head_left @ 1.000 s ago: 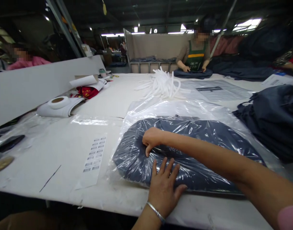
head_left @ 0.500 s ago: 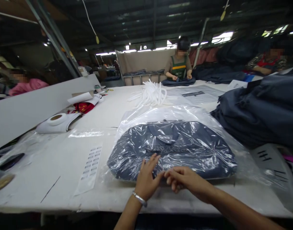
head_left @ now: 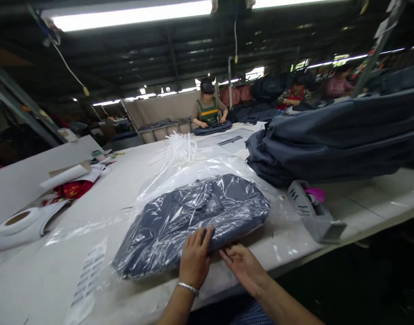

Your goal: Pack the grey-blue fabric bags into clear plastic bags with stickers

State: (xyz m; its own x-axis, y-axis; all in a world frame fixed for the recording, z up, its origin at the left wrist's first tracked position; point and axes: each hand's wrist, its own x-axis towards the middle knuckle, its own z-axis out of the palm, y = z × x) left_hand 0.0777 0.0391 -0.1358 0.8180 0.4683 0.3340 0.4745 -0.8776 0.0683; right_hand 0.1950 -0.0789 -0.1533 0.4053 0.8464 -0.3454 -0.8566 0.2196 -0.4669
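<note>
A dark blue bag (head_left: 159,239) lies inside a clear plastic bag (head_left: 144,194) on the white table, its near edge facing me. On the near side of the wrapped bag rests my left hand (head_left: 195,255), fingers stretched out over the plastic and a silver bangle at the wrist. My right hand (head_left: 245,267) is just to the right, turned partly palm up. Its fingertips reach the bag's near lower edge, where they are partly hidden; the fingers look extended rather than closed.
Dark blue bags (head_left: 328,140) are piled at right, behind a grey plastic basket (head_left: 303,205). White strips (head_left: 179,149) lie beyond the wrapped bag. A label sheet (head_left: 90,275) and a white roll (head_left: 22,221) are at left. A person (head_left: 209,110) works across the table.
My view has swung right, bringing the basket and bag pile further in. The wrapped bag now lies slanted. My right hand has gone from curled fingers near my left hand to reaching under the bag's edge.
</note>
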